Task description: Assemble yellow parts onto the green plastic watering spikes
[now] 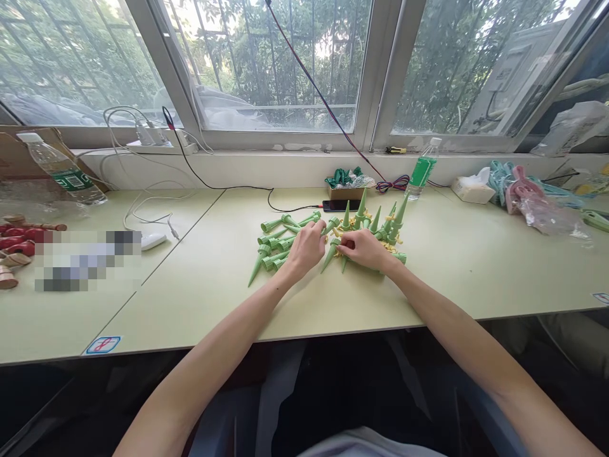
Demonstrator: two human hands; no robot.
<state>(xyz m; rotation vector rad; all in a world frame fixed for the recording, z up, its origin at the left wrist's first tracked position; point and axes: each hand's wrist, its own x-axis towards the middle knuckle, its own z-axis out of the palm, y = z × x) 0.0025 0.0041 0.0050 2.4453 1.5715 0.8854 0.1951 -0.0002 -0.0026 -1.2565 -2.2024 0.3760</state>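
My left hand (pixel 308 246) is closed, its fingers pinched at a green piece (pixel 332 223) that looks like part of a plastic plant-watering spike. Close by, my right hand (pixel 365 250) pinches near the capped end of a green watering spike (pixel 330 256), whose point slants down to the left. Left of my hands lies a loose pile of green spikes (pixel 272 242). Beyond and to the right of my right hand, several spikes (pixel 361 209) stand points up among small yellow parts (pixel 394 249). My fingers hide some of the parts they touch.
A phone (pixel 340 205) on a cable lies behind the spikes, before a small box (pixel 351 190). Farther right are a water bottle (pixel 422 170) and a tissue pack (pixel 472 188). Leftward lie white cables, a white mouse-like object (pixel 153 241) and red wooden pieces (pixel 19 240).
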